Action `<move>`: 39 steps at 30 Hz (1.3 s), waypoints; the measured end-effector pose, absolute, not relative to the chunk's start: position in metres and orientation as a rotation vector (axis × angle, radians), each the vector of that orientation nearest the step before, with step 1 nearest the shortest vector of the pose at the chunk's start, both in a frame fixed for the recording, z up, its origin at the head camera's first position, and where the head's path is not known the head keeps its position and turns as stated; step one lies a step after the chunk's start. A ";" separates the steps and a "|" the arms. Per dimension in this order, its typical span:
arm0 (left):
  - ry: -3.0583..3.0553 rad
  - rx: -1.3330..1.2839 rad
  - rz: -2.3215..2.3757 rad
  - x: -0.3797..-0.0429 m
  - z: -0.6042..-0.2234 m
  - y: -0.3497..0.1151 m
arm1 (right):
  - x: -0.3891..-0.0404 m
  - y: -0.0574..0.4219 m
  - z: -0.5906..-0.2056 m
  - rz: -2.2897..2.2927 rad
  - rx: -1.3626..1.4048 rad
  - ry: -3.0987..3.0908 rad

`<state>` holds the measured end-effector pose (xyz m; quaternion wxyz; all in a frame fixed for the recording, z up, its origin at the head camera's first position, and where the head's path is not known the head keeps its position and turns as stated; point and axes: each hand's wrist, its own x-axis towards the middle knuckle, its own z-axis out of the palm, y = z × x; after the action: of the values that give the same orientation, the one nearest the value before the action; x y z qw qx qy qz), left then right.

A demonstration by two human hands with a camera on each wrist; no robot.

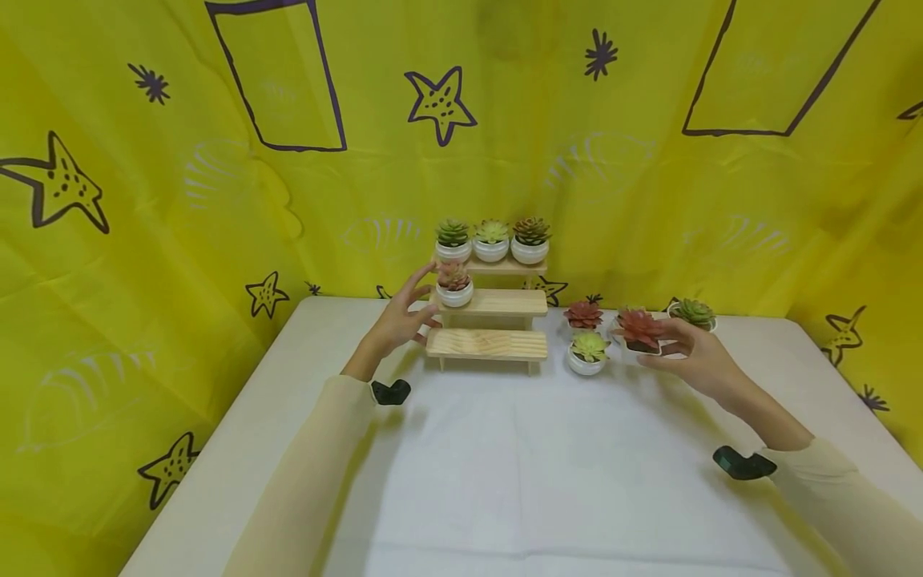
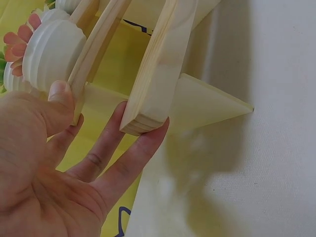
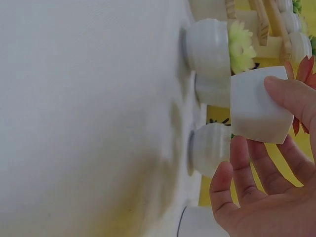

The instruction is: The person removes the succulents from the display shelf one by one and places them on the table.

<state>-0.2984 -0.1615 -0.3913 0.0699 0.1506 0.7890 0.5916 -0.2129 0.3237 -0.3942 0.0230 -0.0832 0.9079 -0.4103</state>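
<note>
My right hand (image 1: 694, 362) holds a red succulent in a square white pot (image 3: 259, 103), thumb on one side and fingers on the other. The pot is raised off the table, tilted in the right wrist view. My left hand (image 1: 400, 320) holds the left end of a three-tier wooden stand (image 1: 486, 344). In the left wrist view, the thumb lies at the middle shelf (image 2: 96, 49) and two fingertips touch the end of the lowest shelf (image 2: 148, 106). A pink succulent (image 1: 454, 287) in a round white pot sits on the middle shelf, close to that hand.
On the top shelf stand a dark green succulent (image 1: 453, 240), a pale green one (image 1: 491, 240) and a brownish one (image 1: 530, 240). Right of the stand, a red succulent (image 1: 582, 316), a yellow-green one (image 1: 588, 353) and a green one (image 1: 694, 312) stand on the white table (image 1: 505, 465). A yellow curtain (image 1: 505, 176) hangs behind.
</note>
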 end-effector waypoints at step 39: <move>2.361 0.444 1.800 -0.298 -0.391 -0.162 | -0.213 0.338 -0.422 -1.266 -0.303 2.755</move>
<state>-0.2983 -0.1616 -0.3913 0.0699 0.1475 0.7846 0.5982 -0.2131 0.3383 -0.4222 0.0474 -0.0993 0.9031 -0.4150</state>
